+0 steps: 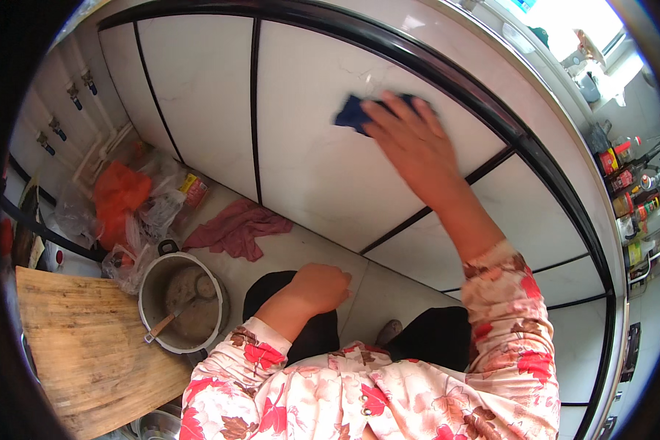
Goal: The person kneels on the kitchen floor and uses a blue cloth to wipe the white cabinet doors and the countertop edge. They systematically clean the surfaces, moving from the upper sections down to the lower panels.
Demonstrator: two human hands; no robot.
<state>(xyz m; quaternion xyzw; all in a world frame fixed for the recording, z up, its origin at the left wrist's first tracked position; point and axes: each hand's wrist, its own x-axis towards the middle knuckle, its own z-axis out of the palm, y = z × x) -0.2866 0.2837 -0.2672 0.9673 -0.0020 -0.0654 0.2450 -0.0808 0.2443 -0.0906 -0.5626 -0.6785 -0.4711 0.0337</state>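
Observation:
My right hand (415,146) presses a dark blue cloth (353,114) flat against a white cabinet door (319,159) with black edging. The fingers are spread over the cloth and hide much of it; hand and cloth are slightly blurred. Over my bent knee, my left hand (320,286) is curled into a loose fist, and no object shows in it. Below the door, a crumpled dark pink cloth (236,228) lies on the tiled floor.
Left of my knee stands a metal pot (220,286) with a wooden-handled ladle (168,320) in it, beside a wooden board (88,341). Plastic bags (118,195) lie below pipes with blue-handled valves (74,98). Bottles and jars (624,179) stand on the counter at the right.

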